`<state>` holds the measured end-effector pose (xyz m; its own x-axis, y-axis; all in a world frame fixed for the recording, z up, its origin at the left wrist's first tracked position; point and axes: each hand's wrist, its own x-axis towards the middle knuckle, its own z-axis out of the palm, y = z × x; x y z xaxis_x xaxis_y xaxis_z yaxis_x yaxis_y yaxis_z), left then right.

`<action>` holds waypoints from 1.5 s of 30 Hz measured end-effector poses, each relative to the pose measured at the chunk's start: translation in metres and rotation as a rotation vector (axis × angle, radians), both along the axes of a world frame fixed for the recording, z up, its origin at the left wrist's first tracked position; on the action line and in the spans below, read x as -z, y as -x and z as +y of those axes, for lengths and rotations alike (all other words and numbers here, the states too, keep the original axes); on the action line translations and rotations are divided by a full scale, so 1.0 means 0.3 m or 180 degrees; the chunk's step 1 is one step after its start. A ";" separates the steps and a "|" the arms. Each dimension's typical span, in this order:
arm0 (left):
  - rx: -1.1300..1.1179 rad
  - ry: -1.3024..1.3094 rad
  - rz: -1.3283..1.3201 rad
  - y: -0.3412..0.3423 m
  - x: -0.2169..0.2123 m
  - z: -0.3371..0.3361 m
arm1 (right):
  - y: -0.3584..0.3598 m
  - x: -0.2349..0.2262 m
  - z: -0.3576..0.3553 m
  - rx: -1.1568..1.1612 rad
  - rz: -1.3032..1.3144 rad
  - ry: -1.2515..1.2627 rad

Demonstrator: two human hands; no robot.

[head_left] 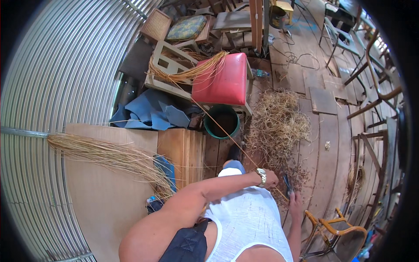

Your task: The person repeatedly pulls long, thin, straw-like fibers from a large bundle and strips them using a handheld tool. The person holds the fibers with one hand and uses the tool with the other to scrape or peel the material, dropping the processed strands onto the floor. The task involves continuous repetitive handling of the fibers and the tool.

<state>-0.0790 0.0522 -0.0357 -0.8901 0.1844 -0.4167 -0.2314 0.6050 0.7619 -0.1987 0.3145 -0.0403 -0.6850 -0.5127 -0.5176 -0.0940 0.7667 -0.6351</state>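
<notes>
My left hand, with a gold watch at its wrist, is closed around a long thin cane strand. This strand slants from the red-seated chair down past my left hand toward my right. Nearer to me, my right hand is closed on a narrow dark bladed tool, whose exact kind I cannot make out. The strand's lower end lies close to that tool; whether they touch is unclear. A bundle of cane strands drapes over the chair's frame and seat. A heap of curly shavings lies on the floor beyond my hands.
A dark green bucket stands before the chair. On the left, a long cane bundle lies over a board, near blue sheet scraps. A bentwood chair frame is at lower right; several chairs line the right side.
</notes>
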 end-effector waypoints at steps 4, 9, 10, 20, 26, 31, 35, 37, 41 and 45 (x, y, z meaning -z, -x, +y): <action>0.0291 0.0148 -0.0458 -0.202 -0.092 -0.350 | 0.062 -0.032 0.497 0.0082 0.0833 -0.0340; -0.0310 0.1589 -0.1373 -0.584 -0.172 -1.047 | 0.219 -0.058 1.109 0.0139 0.0776 -0.1691; -0.0354 0.1999 -0.1398 -0.632 -0.205 -1.125 | 0.234 -0.056 1.119 0.0224 0.0843 -0.1728; 0.0272 0.0406 0.0295 -0.023 0.058 -0.303 | 0.182 0.030 -0.059 -0.1103 0.2161 -0.0177; 0.0173 -0.0534 0.0330 0.151 -0.153 -0.146 | 0.056 -0.168 -0.280 0.0520 -0.0215 0.0612; 0.0407 0.0285 0.0674 -0.021 0.006 -0.733 | 0.239 -0.208 0.080 0.0735 0.0245 0.0291; -0.0247 0.1281 -0.0466 -0.203 -0.232 -1.126 | 0.406 -0.274 0.479 0.1291 0.0205 -0.0243; -0.0795 0.1625 -0.0522 -0.256 -0.303 -1.217 | 0.423 -0.315 0.557 0.1475 0.0095 -0.0356; -0.0851 0.2783 -0.0716 -0.256 -0.239 -1.309 | 0.428 -0.293 0.518 0.1465 0.0299 -0.0274; -0.0875 0.1811 -0.0540 0.087 -0.277 -0.804 | 0.380 -0.266 0.343 0.1393 0.0925 -0.0314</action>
<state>-0.1052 -0.1890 0.0474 -0.7867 -0.3314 -0.5208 -0.5240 0.8045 0.2797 -0.3128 0.4173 0.0394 -0.9462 -0.1054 -0.3060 0.0867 0.8283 -0.5535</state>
